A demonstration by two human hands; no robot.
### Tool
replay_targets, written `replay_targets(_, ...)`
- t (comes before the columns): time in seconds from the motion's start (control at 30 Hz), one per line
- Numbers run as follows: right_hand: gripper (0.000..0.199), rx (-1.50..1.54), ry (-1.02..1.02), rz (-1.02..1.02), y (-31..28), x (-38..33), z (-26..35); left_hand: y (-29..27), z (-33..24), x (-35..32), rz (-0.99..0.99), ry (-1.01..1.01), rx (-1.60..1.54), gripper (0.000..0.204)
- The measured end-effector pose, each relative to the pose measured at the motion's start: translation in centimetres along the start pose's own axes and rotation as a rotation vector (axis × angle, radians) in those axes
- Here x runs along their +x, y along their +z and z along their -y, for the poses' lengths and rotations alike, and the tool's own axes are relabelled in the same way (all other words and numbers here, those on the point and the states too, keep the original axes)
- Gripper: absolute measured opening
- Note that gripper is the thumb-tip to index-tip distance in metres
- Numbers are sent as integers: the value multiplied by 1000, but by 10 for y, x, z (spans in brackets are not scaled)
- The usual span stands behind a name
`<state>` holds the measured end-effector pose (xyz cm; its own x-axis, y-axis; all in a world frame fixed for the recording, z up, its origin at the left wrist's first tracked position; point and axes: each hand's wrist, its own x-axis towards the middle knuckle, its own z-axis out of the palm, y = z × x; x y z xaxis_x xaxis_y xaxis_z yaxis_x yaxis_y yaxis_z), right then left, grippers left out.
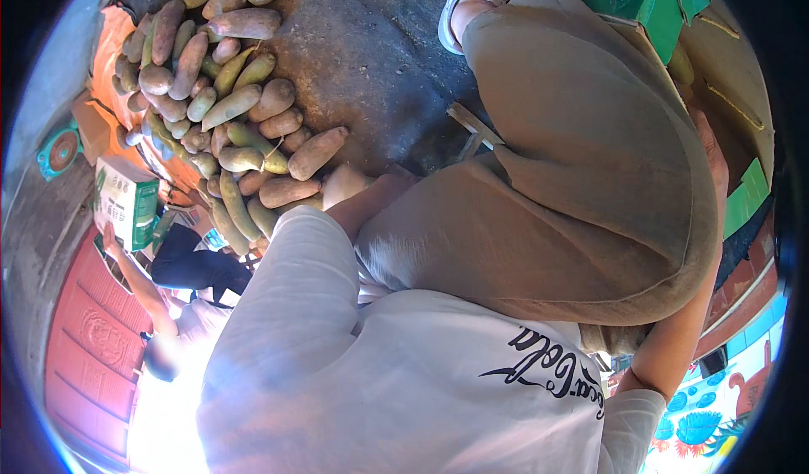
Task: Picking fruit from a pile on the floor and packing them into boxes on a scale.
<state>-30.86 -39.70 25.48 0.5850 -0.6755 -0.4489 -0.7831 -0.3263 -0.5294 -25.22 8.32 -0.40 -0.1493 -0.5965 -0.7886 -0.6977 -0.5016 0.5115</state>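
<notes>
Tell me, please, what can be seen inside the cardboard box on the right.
Inside the cardboard box, part of a greenish vegetable shows below the green flap. The brown trouser leg covers part of the interior; anything behind it cannot be seen.

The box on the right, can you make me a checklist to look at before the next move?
1. Box open at the top: ok, its green flaps are spread.
2. Right hand at the box: ok, it is by the box's near side.
3. Left hand in plain sight: not ok, the trouser leg hides much of it.
4. Long vegetables on hand: ok, a big pile lies on the left.
5. Box full: cannot tell, much inside is hidden.
</notes>
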Motion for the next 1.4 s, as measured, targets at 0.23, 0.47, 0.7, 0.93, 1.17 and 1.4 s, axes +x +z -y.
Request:
replay_targets(0.23,35,480,370,41,1,3,13,33,13,-9,-133,61,-12,25)
replay_targets(0.47,34,-142,-37,66,-1,-2,24,-3,14,-12,36,-36,274,26)
replay_targets(0.7,39,-290,-215,12,-15,-11,26,-42,12,-3,169,-123,268,23)
replay_targets(0.93,37,-398,-402,-11,-4,1,14,-73,32,-54,30,-258,324,27)
replay_targets(1.17,25,-471,-560,-101,0,3,12,-131,10,-81,-78,-592,56,51)
replay_targets(1.4,24,-514,-590,-143,1,1,8,-184,28,-87,-643,-703,-110,66)
